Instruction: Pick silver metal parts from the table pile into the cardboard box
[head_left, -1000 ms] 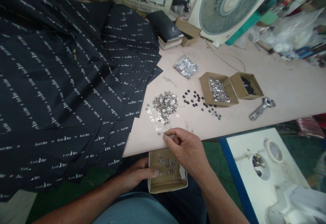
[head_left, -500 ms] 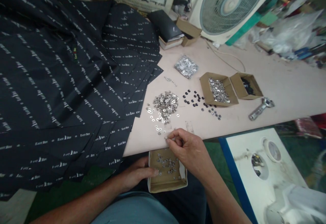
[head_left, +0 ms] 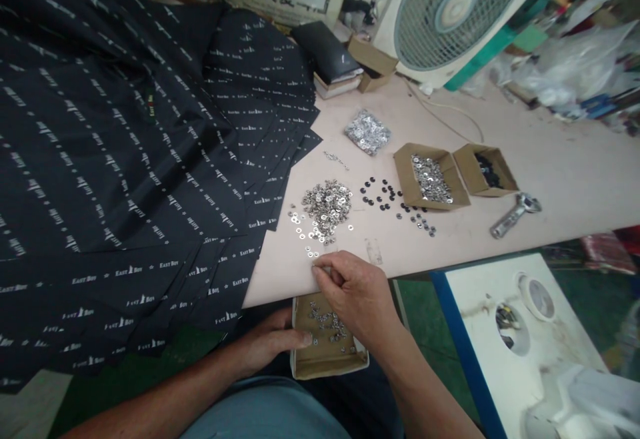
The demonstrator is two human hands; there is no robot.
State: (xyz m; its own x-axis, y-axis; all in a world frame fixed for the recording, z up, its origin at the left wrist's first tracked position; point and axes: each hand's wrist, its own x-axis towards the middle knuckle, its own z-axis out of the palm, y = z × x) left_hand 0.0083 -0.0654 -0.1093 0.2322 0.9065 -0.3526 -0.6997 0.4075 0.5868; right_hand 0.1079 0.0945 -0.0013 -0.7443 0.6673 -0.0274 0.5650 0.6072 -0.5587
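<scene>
Head view: left hand (head_left: 273, 339), grip clamped on near-empty-cornered, lidless tan cardboard box (head_left: 320, 354), on the wearer's side of the heap of small silver metal discs (head_left: 327, 207), probably steadying it. Silver metal bits (head_left: 327, 320) scattered inside. Right hand (head_left: 357, 291) also on wearer's side of heap, thumb and index together low at the pale pinkish desk (head_left: 555, 166), likely because parts are tiny; can't tell if one's pinched. Navy printed fabric (head_left: 125, 166) left of heap, black round discs (head_left: 383, 199) right, white-framed fan (head_left: 457, 9) farther back, green floor (head_left: 425, 322) lower right.
</scene>
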